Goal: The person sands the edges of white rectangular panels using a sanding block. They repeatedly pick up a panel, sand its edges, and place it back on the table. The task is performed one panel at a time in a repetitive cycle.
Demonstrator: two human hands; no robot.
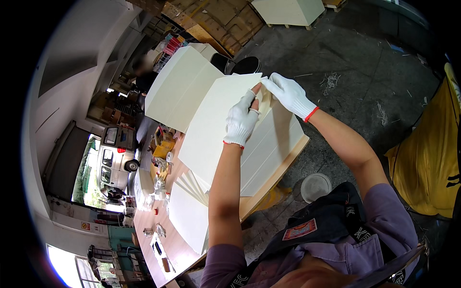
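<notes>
A tall stack of large off-white paper sheets [211,129] stands on the table in front of me. My left hand [241,120] wears a white knit glove with bare thumb and index fingertips. It is closed at the stack's upper right corner, thumb and index finger on the top sheets' edges. At the same corner, my fully gloved right hand [287,94] holds the sheet edges between its fingers. Sheets bow apart slightly just under the hands. Lower on the left, a few sheet corners [189,186] fan out beside my left forearm.
Behind the stack rises another off-white pile [180,89]. Tools and small items lie on the wooden table [144,223] at left. A round white bucket [316,187] stands on the floor beside a yellow sack [425,158]. Paper scraps [330,83] litter the floor. A person [145,79] is at the back.
</notes>
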